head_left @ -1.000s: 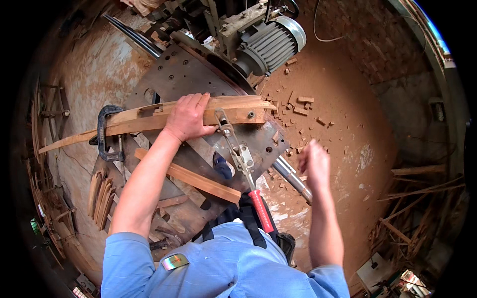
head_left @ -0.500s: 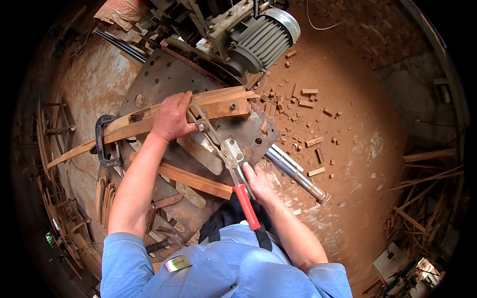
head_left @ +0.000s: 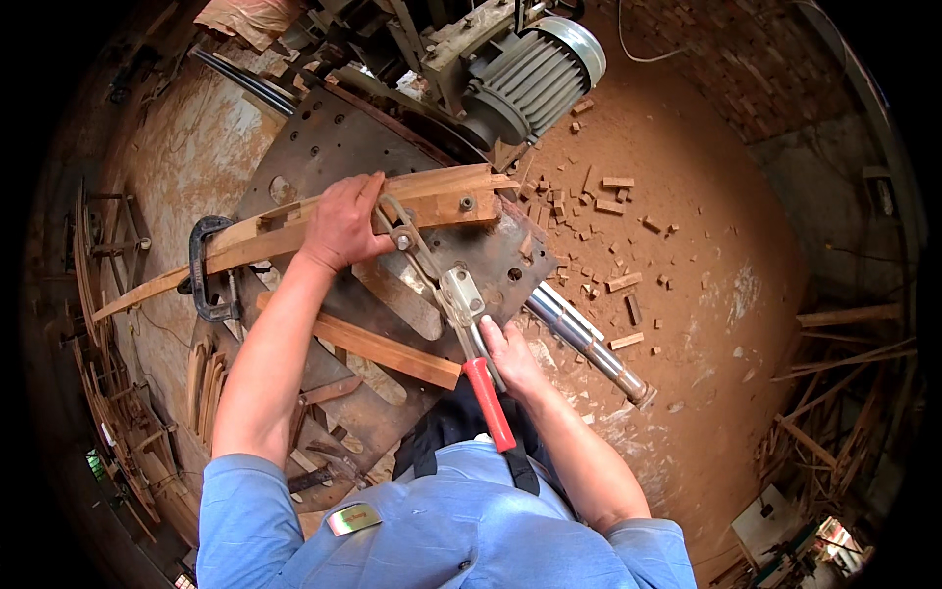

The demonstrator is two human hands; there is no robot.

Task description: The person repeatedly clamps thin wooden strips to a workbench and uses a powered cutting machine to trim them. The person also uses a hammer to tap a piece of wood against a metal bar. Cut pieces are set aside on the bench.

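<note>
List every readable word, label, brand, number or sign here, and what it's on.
Small shiny rectangular badge on the light-blue cloth shirt: reddish lettering, too small and blurred to read.
Red-handled metal toggle clamp: no legible text.
Grey finned metal motor: no legible text.
No other text readable.

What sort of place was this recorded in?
Most likely a woodworking shop: a ridged grey motor stands beside a drilled metal table, curved lengths of wood lie on it, and small wooden offcuts litter the floor.
</note>
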